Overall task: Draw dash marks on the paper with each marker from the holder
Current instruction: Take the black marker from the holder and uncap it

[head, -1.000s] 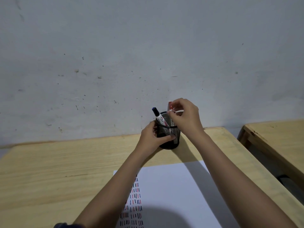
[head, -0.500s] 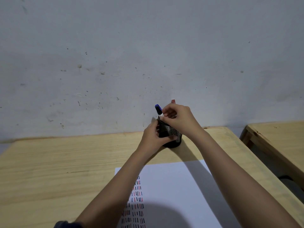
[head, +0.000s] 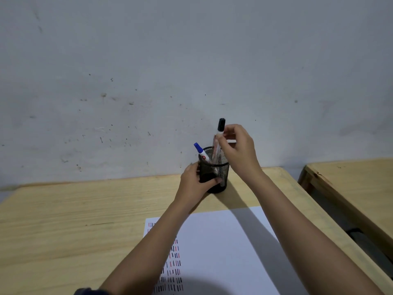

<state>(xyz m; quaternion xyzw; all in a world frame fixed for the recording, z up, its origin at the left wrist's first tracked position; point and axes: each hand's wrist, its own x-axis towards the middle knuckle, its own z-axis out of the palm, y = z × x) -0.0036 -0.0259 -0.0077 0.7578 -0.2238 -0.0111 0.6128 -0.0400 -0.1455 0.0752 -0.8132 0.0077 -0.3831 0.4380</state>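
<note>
A black mesh holder (head: 221, 171) stands on the wooden desk near the wall. My left hand (head: 194, 184) grips its left side. My right hand (head: 238, 150) pinches a black-capped marker (head: 220, 125) just below the cap and holds it partly raised out of the holder, its lower end still inside. A blue-capped marker (head: 199, 149) leans out of the holder to the left. White paper (head: 223, 248) lies in front of me, with rows of red, black and blue dashes (head: 173, 271) along its left side, partly hidden by my left forearm.
The wooden desk (head: 74, 216) runs back to a grey wall (head: 191, 71). A second wooden desk (head: 350, 184) stands to the right across a narrow gap. The paper's right part is blank.
My right hand has risen, drawing the black-capped marker up out of the holder. The holder stands upright again after tilting. The red cap seen before is out of sight.
</note>
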